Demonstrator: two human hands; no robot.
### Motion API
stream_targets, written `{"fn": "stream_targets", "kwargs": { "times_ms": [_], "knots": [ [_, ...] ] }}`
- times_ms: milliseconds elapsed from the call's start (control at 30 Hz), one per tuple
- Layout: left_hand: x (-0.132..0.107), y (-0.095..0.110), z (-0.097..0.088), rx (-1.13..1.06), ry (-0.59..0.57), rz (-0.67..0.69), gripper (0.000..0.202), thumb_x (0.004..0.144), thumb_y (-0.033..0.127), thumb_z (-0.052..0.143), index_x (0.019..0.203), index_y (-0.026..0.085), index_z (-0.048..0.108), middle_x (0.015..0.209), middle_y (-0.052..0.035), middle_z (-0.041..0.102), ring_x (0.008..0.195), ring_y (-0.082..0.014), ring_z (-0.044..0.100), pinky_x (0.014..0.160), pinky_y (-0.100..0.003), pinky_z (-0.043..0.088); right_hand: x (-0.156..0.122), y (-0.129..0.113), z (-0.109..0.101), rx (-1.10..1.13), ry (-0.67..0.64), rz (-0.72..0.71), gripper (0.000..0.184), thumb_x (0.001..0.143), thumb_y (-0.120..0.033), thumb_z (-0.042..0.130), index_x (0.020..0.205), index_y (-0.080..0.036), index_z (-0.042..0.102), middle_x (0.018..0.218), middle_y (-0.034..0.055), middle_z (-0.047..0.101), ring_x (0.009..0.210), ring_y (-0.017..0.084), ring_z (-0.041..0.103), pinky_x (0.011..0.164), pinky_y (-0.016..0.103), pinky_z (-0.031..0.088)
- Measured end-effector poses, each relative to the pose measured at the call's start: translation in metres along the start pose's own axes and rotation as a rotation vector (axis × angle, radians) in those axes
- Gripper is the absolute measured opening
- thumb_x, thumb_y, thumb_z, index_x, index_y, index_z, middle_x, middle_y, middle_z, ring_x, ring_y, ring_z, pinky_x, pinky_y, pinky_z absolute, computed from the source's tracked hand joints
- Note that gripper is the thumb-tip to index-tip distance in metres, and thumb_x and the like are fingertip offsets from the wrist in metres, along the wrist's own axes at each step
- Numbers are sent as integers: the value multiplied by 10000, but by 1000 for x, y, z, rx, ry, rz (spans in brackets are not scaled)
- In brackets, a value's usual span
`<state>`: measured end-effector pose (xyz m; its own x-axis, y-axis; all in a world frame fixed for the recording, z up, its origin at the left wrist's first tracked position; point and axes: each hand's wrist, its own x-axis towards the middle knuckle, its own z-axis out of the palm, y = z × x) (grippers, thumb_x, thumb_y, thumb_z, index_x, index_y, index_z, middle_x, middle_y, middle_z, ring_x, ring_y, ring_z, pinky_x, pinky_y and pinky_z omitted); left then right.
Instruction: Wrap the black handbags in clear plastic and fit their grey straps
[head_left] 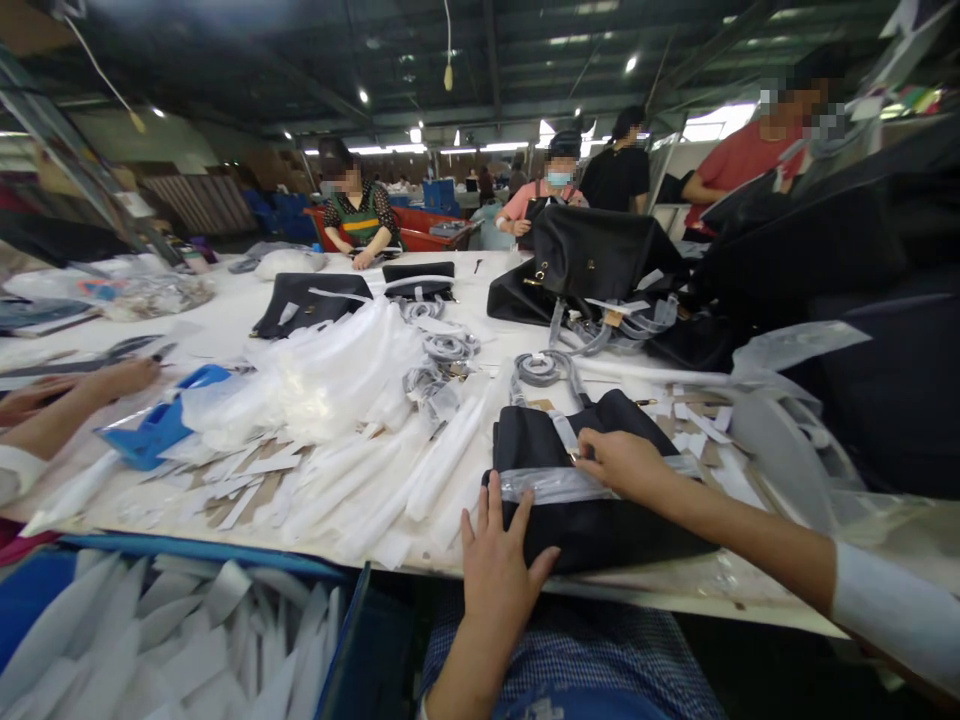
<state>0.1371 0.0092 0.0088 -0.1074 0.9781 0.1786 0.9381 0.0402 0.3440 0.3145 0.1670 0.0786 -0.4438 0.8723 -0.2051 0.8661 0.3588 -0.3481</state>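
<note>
A black handbag (615, 535) lies on the white table right in front of me, with a band of clear plastic film (551, 485) across its front. My left hand (502, 570) rests on the bag's left front edge, fingers spread. Higher up the bag, my right hand (626, 465) has its thumb and fingers pinched at the gold metal end of a film-wrapped closure tab (564, 436). The fingertips partly hide that metal end. Behind the bag, its grey-wrapped strap (545, 367) lies coiled on the table.
White padding sleeves (337, 370) and paper scraps pile up to my left, beside a blue holder (154, 432). A blue bin (352, 640) of white offcuts stands below. More black bags (600, 250) are heaped back right. A co-worker's hand (124, 378) is at far left; others work across the table.
</note>
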Motion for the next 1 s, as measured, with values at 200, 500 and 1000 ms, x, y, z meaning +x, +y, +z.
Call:
{"fn": "stream_targets", "kwargs": {
  "times_ms": [200,500,1000],
  "knots": [
    [-1,-3,0,27,-10,31,731,835,427,725,1497,355,424,1664,-141,171,1466,-384,328,1116,-637,347,-36,9,52,-148,270,-650,439,1003,-346,504,1412,-187,528,1464,109,548,1378,272,469,1144,473,375],
    [-1,-13,12,119,88,123,790,913,486,603,1568,204,264,1631,-183,259,1432,-339,406,1105,-558,418,-46,23,73,-119,245,-603,612,969,-430,561,1508,-176,420,1565,118,413,1471,281,324,1210,540,258],
    [3,-36,28,81,137,192,756,904,620,494,1574,368,250,1597,-69,376,1329,-361,522,989,-501,512,-141,261,-58,-420,763,487,410,930,-425,461,882,-178,784,1389,153,583,1387,364,390,1104,535,369]
  ]
}}
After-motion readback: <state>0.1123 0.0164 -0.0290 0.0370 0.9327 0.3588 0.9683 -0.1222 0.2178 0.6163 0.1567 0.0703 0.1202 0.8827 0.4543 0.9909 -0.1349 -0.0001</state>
